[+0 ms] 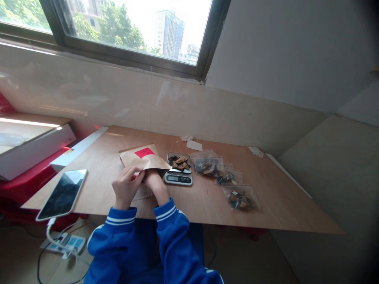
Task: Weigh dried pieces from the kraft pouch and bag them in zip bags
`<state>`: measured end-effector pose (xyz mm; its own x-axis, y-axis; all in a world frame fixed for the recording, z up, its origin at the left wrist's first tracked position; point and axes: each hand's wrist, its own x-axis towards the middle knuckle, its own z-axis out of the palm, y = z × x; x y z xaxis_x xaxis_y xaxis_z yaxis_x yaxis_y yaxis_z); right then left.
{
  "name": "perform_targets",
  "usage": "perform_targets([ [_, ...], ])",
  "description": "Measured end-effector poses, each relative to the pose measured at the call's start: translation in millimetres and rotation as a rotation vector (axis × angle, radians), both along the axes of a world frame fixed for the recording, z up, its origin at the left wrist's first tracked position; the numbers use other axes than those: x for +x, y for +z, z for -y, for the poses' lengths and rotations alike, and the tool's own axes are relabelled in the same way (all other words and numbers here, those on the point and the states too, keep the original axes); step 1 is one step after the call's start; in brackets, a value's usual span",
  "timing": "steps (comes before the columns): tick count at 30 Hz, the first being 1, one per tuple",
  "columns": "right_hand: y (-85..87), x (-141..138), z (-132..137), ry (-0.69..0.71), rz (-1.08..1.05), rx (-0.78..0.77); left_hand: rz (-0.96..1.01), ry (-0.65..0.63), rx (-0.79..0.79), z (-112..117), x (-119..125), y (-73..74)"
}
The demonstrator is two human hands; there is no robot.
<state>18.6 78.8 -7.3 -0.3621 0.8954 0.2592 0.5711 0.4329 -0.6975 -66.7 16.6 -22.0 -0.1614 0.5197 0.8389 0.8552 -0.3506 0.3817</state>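
Note:
A brown paper bag (142,157) with a red label lies on the wooden board (207,197), its mouth toward me. My left hand (126,188) grips the bag's near edge, fingers curled. My right hand (154,179) reaches into the bag's opening, and its fingers are hidden inside. Just right of the bag stands a small digital scale (178,173) with a pile of dried brown pieces (179,162) on its pan.
Three clear plastic pouches of dried pieces lie right of the scale (207,165), (227,176), (241,198). A phone (62,193) on a cable rests at the board's left corner. A power strip (66,243) lies on the floor. White boards (32,142) sit at left.

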Motion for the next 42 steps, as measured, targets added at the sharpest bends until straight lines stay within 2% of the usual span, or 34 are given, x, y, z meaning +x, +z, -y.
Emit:
perform_targets([
  [6,-0.7,34.5,29.8,0.051,-0.234,-0.117,0.002,0.011,0.016,-0.3,-1.3,0.0],
  [12,-7.3,38.0,39.6,-0.006,-0.336,-0.112,0.0,0.022,0.013,-1.6,-1.7,-1.3],
  [17,-8.7,51.4,53.7,0.022,-0.559,-0.093,0.027,0.046,-0.023,-1.1,-5.4,-0.5],
  [22,-7.4,83.6,63.6,0.086,-0.753,-0.25,0.077,0.053,-0.051,-0.7,-10.4,0.6],
  [24,-12.3,98.4,60.2,0.035,-0.811,-0.264,0.084,0.058,-0.045,-0.4,-12.7,1.9],
  [26,-20.2,112.0,51.5,-0.107,-0.841,-0.205,0.09,0.068,-0.033,0.4,-15.4,4.2],
  [29,-32.6,126.0,31.3,-0.294,-0.745,-0.084,0.124,0.099,-0.03,2.5,-19.7,8.6],
  [35,-46.7,126.4,-6.9,-0.428,-0.19,0.153,0.187,0.15,-0.071,4.8,-23.9,13.5],
  [37,-48.6,124.4,-13.4,-0.467,-0.07,0.173,0.185,0.156,-0.072,4.6,-24.1,13.8],
  [40,-47.5,123.0,-14.9,-0.5,-0.001,0.185,0.176,0.159,-0.075,4.4,-23.8,13.9],
  [42,-42.8,120.8,-8.2,-0.528,-0.053,0.241,0.169,0.151,-0.075,4.3,-22.9,14.0],
])
